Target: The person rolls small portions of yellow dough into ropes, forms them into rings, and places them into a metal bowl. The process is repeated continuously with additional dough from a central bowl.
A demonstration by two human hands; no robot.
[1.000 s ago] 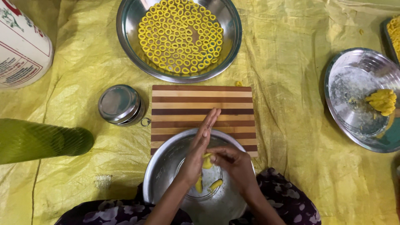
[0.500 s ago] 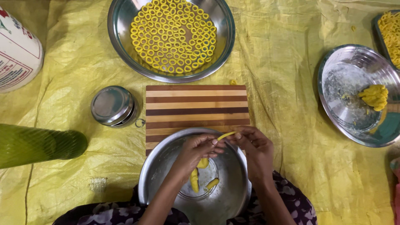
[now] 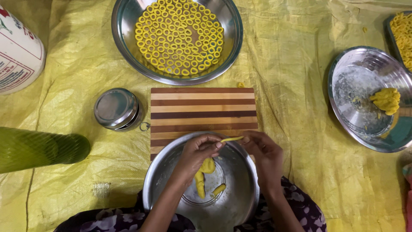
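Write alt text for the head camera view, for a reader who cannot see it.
Two bare hands, left hand and right hand, pinch a short yellow dough strip between them over a steel bowl holding more dough pieces. Beyond lie a striped wooden board and a large steel bowl of yellow dough rings, all on a yellow sheet.

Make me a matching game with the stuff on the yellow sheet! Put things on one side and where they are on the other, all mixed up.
Things:
1. dough strip
2. dough rings
3. dough lump
4. small lidded tin

Places:
A. left of the striped board
B. on the steel plate at the right
C. between the left hand and right hand
D. in the big bowl at the top

Pairs: 1-C, 2-D, 3-B, 4-A
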